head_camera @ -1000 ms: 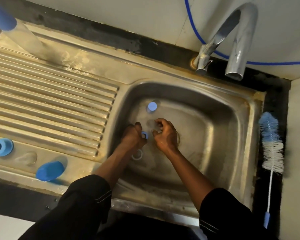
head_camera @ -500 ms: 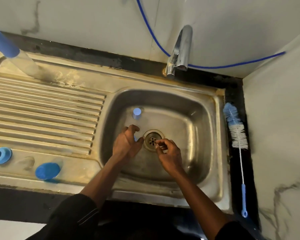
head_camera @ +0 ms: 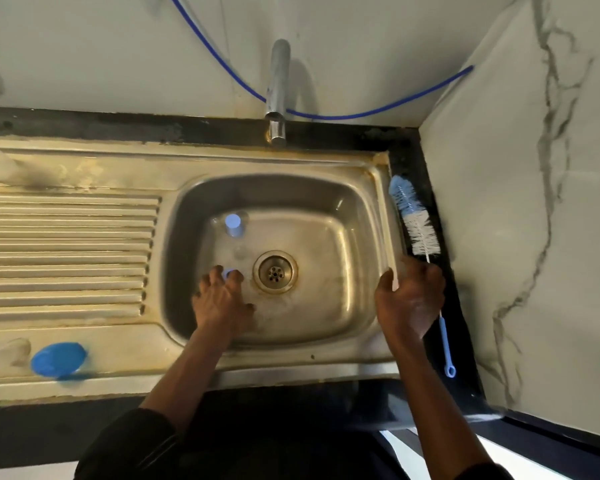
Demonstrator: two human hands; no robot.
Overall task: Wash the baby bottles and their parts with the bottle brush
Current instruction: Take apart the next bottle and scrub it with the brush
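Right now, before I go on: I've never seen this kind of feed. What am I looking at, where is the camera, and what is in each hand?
No machine here: a person's two bare hands, filmed by one camera on their head, looking down at a steel sink. The left hand is in the basin, fingertips pinching a small blue part beside the drain. The right hand is at the right rim, over the thin stem of the bottle brush, which lies on the dark ledge; whether it grips yet, I cannot tell. A clear bottle piece with a blue top stands at the basin's back left; a blue cap lies on the drainboard.
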